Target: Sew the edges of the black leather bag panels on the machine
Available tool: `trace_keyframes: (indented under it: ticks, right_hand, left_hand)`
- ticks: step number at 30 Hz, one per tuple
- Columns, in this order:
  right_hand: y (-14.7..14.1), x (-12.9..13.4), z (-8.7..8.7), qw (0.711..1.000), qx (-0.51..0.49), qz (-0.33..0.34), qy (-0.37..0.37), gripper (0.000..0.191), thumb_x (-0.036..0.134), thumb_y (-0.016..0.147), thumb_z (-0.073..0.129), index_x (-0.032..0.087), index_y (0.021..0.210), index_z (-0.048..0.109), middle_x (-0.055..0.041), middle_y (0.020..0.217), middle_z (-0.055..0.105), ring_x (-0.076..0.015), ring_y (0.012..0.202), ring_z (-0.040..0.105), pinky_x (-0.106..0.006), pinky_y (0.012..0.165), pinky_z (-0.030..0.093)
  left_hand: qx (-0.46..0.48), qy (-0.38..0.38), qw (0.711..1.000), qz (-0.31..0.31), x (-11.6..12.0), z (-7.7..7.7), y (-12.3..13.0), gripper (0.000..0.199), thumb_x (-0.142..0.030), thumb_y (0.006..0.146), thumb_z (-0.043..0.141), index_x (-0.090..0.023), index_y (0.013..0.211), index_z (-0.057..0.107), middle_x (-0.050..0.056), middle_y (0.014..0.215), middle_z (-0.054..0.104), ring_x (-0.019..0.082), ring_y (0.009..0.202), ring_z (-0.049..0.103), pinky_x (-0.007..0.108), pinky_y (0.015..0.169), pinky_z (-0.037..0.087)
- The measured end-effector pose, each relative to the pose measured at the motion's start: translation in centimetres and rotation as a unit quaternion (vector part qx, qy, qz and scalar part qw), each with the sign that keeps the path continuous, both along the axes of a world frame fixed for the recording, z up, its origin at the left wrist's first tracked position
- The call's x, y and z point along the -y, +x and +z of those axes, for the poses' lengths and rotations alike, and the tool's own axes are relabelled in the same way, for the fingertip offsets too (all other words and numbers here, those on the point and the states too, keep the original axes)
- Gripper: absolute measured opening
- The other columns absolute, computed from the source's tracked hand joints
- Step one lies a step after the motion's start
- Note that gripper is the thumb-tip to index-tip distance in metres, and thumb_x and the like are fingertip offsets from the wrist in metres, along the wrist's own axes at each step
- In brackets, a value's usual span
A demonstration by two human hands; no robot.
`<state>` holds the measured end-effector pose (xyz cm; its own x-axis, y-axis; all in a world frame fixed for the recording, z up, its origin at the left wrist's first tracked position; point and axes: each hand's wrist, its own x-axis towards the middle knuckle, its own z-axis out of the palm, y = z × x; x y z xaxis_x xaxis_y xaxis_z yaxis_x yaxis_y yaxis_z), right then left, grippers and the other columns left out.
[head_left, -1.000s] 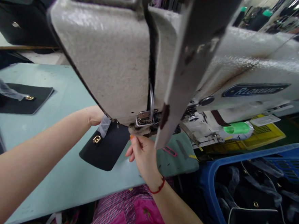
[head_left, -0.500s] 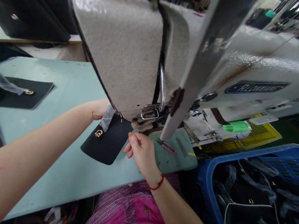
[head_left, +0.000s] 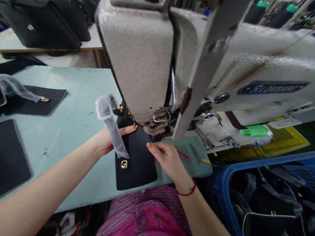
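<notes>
A black leather-like panel point(head_left: 139, 162) lies under the sewing machine head point(head_left: 140, 61), its rounded end towards me. A gold ring fitting point(head_left: 124, 164) sits on it, and a strap wrapped in cloudy plastic point(head_left: 111, 125) arches up from that fitting to another near the far end. My left hand point(head_left: 105, 140) rests on the panel's left side behind the strap, one finger stretched flat across it near the needle area; its other fingers are partly hidden. At the right edge, my right hand point(head_left: 167, 158) pinches the panel between thumb and curled fingers.
Pink-handled thread snips point(head_left: 183, 154) lie right of my right hand. More black panels point(head_left: 6, 153) are at left. Black bags point(head_left: 40, 25) stand on a shelf behind. A blue basket point(head_left: 226, 178) with black pieces is at lower right. A slanted metal bar point(head_left: 205, 68) crosses in front of the machine.
The panel has turned so its rounded end points towards me, and the wrapped strap now shows fully. My left hand has come out from behind the machine head; my right hand has moved to the panel's edge.
</notes>
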<state>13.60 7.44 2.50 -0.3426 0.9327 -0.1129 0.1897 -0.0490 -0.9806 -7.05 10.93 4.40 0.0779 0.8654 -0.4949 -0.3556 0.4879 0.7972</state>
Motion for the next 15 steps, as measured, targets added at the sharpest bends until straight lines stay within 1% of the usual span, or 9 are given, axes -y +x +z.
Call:
trace_keyframes:
  ticks: [3,6,10,15]
  right_hand:
    - [1.1,-0.3,0.4,0.999,-0.007,0.022,-0.035,0.05,0.051,0.091,0.055,0.019,0.057,0.036,0.0049,0.056,0.03,-0.0077,0.051,0.03,-0.023,0.048,0.022]
    - [1.2,-0.4,0.3,0.999,-0.004,0.022,-0.039,0.048,0.053,0.09,0.054,0.018,0.059,0.044,0.0043,0.057,0.032,-0.0083,0.053,0.032,-0.023,0.048,0.024]
    - [0.7,-0.1,-0.1,1.0,-0.004,0.004,-0.022,0.045,0.051,0.09,0.053,0.018,0.06,0.049,0.0041,0.059,0.033,-0.0088,0.055,0.031,-0.023,0.05,0.025]
    - [0.3,0.0,-0.3,0.999,-0.01,-0.015,-0.031,0.04,0.047,0.088,0.057,0.016,0.064,0.058,0.0036,0.059,0.037,-0.0091,0.056,0.032,-0.023,0.05,0.026]
  left_hand:
    - [0.003,-0.02,1.0,-0.006,0.8,-1.3,0.1,0.043,-0.021,0.075,0.078,-0.007,0.114,0.068,0.017,0.107,0.075,0.03,0.09,0.073,0.044,0.085,0.06]
    - [-0.001,-0.026,1.0,0.014,1.3,-2.0,0.4,0.037,-0.021,0.076,0.077,-0.008,0.11,0.069,0.016,0.106,0.076,0.029,0.088,0.074,0.044,0.086,0.059]
    - [-0.002,-0.039,0.999,0.02,1.1,-2.0,0.3,0.034,-0.018,0.078,0.075,-0.007,0.109,0.069,0.014,0.103,0.077,0.026,0.085,0.074,0.041,0.083,0.061]
    - [0.028,-0.091,0.995,-0.02,1.0,-1.3,0.0,0.034,-0.015,0.078,0.073,-0.005,0.11,0.069,0.016,0.101,0.077,0.026,0.084,0.074,0.038,0.078,0.061]
